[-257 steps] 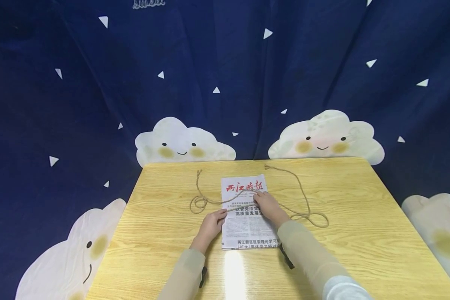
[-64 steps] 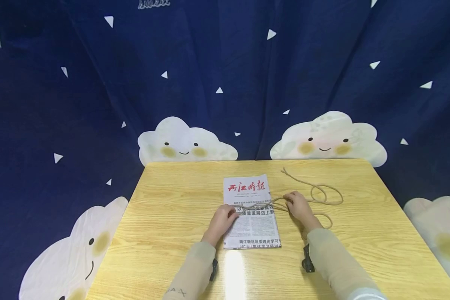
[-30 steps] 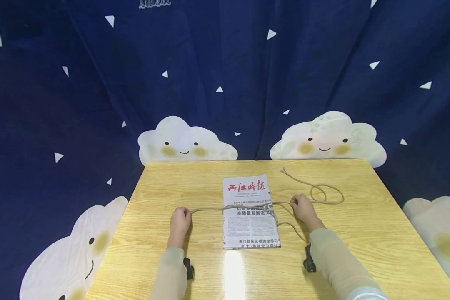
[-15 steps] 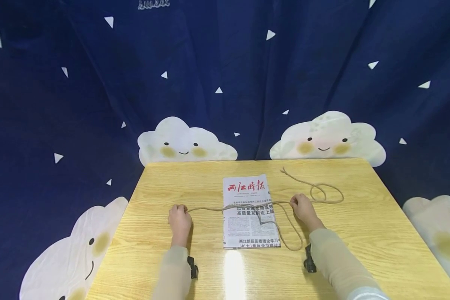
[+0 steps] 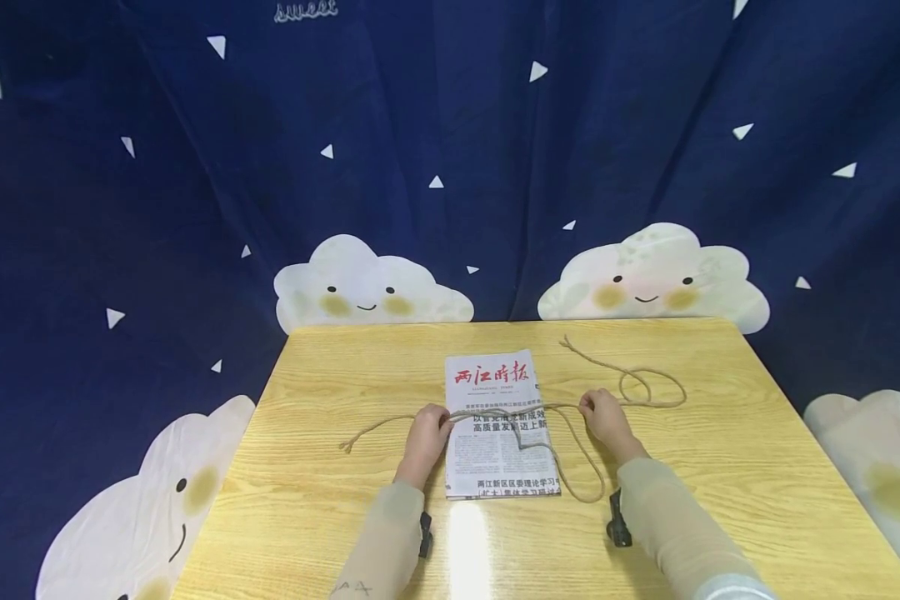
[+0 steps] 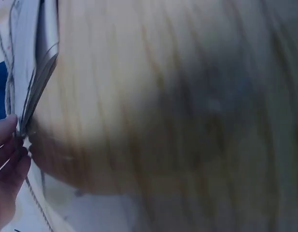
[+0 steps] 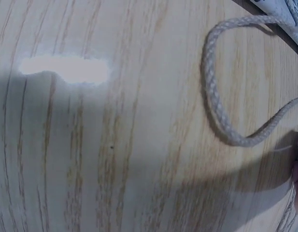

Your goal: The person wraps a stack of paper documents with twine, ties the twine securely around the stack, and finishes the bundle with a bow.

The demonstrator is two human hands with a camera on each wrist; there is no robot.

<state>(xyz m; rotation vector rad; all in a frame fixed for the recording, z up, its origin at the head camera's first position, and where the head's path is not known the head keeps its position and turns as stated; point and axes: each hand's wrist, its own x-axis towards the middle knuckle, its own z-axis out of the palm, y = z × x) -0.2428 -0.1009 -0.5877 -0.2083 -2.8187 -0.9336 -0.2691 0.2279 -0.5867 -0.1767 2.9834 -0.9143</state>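
Observation:
A folded newspaper (image 5: 487, 467) with a red masthead lies on the wooden table. Tan rope (image 5: 581, 450) crosses its front in strands that meet near the middle, and one loop hangs down over its right edge. At the newspaper's left edge my left hand (image 5: 425, 437) pinches the rope, and the frayed rope end lies further left. In the left wrist view, the fingertips (image 6: 13, 157) sit right at the paper's edge with rope (image 6: 38, 205) trailing below them. My right hand (image 5: 607, 423) pinches the rope right of the newspaper; its fingers barely show in the right wrist view.
More rope lies in a loose coil (image 5: 656, 392) on the table's right side, its end pointing to the back. A dark blue curtain (image 5: 457, 108) with white clouds hangs behind the table (image 5: 720, 500). Each wrist wears a black camera.
My left hand first drew the rope out far to the left, then came back to the newspaper's left edge, leaving the rope end behind. My right hand has stayed in place this past second.

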